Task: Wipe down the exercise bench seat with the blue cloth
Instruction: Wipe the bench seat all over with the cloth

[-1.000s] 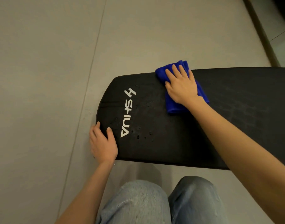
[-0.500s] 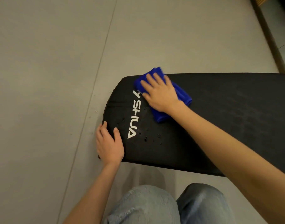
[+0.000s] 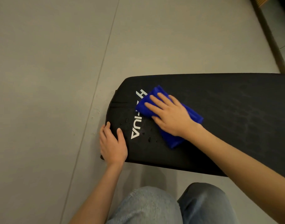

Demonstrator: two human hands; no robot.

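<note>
A black padded bench seat (image 3: 227,110) with a white logo runs from the middle of the view to the right edge. A folded blue cloth (image 3: 193,114) lies on the seat over part of the logo. My right hand (image 3: 169,113) presses flat on the cloth with straight fingers. My left hand (image 3: 112,144) grips the near left corner of the seat, thumb on top and fingers wrapped over the rounded end. Small water drops (image 3: 149,139) sit on the pad beside the logo's lower letters.
Grey floor (image 3: 49,78) surrounds the bench on the left and far side. My knees in light jeans (image 3: 148,206) are just below the seat's near edge. A dark skirting strip (image 3: 271,38) runs along the upper right.
My right hand has slid the blue cloth from the far edge toward the bench's left end and nearer me, onto the logo. My left hand stays on the corner.
</note>
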